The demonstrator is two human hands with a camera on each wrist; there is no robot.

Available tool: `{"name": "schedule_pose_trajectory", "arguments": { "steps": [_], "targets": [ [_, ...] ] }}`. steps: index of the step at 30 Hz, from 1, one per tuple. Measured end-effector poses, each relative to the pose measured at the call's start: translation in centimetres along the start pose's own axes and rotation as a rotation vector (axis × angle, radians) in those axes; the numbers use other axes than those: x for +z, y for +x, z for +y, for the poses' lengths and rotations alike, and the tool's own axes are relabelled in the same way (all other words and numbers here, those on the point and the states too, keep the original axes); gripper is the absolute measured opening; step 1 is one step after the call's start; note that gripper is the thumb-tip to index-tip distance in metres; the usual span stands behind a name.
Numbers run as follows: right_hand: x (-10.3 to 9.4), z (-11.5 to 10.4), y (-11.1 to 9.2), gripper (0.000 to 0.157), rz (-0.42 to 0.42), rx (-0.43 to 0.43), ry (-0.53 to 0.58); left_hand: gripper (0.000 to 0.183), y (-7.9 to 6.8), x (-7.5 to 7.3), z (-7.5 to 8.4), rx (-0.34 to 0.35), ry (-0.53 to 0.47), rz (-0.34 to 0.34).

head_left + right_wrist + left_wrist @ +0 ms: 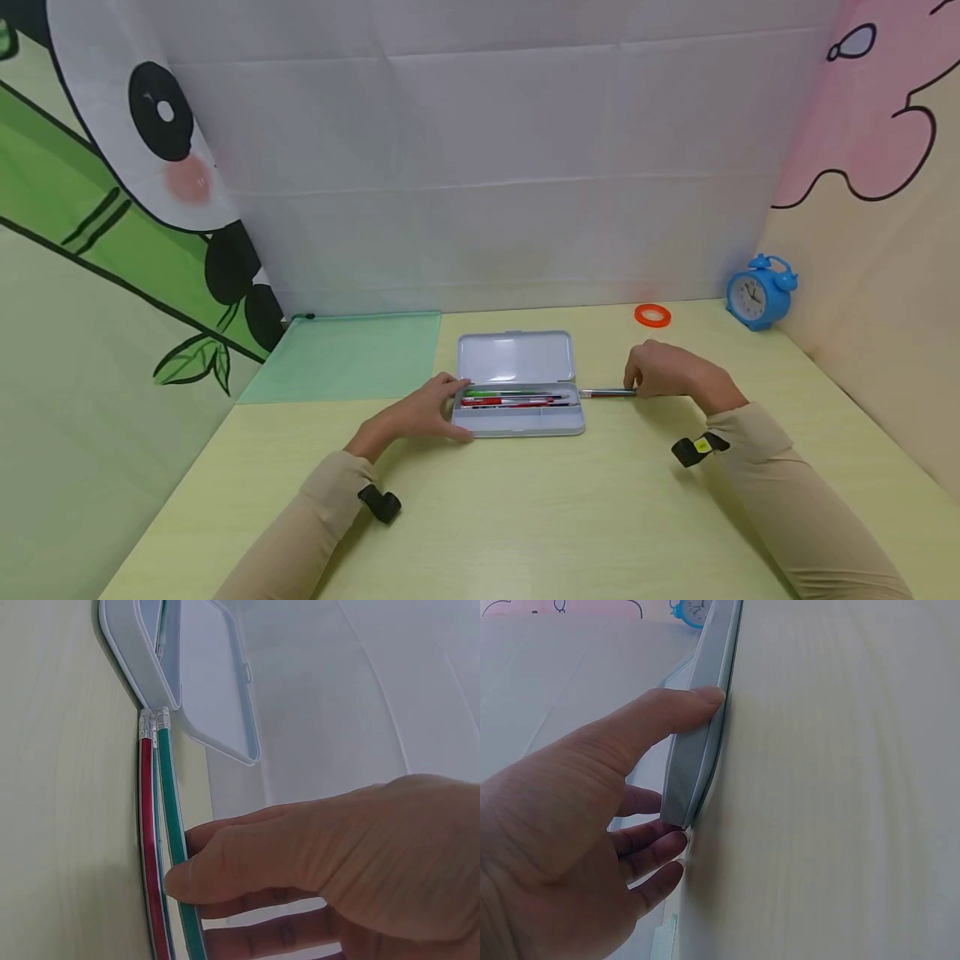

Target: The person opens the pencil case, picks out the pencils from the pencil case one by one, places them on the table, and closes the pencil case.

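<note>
A white pencil case (498,423) lies on the table with its lid (515,358) raised at the back. Several green, red and dark pencils or pens (517,401) lie inside it. My left hand (427,412) holds the case's left end; in the left wrist view its thumb (694,709) presses the front wall and the other fingers reach round the end. Right of the case, my right hand (667,371) pinches pencils. In the right wrist view the thumb rests on a green pencil (172,802) beside a red pencil (150,825); their metal-banded ends touch or nearly touch the case.
A pale green mat (352,358) lies at the back left. An orange-red ring (652,322), perhaps a tape roll, is at the back right. A blue alarm clock (759,293) stands in the back right corner. Fabric walls (495,167) border the table (525,517).
</note>
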State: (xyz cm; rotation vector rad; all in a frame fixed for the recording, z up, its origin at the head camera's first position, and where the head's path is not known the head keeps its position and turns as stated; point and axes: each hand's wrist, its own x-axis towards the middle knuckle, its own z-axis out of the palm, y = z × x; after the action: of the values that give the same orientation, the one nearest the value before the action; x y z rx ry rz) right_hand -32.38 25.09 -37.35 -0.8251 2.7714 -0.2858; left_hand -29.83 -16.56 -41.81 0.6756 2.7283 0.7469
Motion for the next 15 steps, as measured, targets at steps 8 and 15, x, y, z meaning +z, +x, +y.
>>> {"name": "schedule_pose_trajectory", "arguments": {
  "steps": [8, 15],
  "targets": [
    [-0.01, -0.34, -0.19, 0.022, -0.002, -0.022, 0.006, 0.098, -0.13, 0.01, 0.10, 0.000, -0.006, 0.004],
    [0.03, -0.55, -0.23, 0.022, -0.002, -0.026, -0.004, 0.098, -0.15, 0.03, 0.20, -0.006, 0.004, 0.007]
  ]
}}
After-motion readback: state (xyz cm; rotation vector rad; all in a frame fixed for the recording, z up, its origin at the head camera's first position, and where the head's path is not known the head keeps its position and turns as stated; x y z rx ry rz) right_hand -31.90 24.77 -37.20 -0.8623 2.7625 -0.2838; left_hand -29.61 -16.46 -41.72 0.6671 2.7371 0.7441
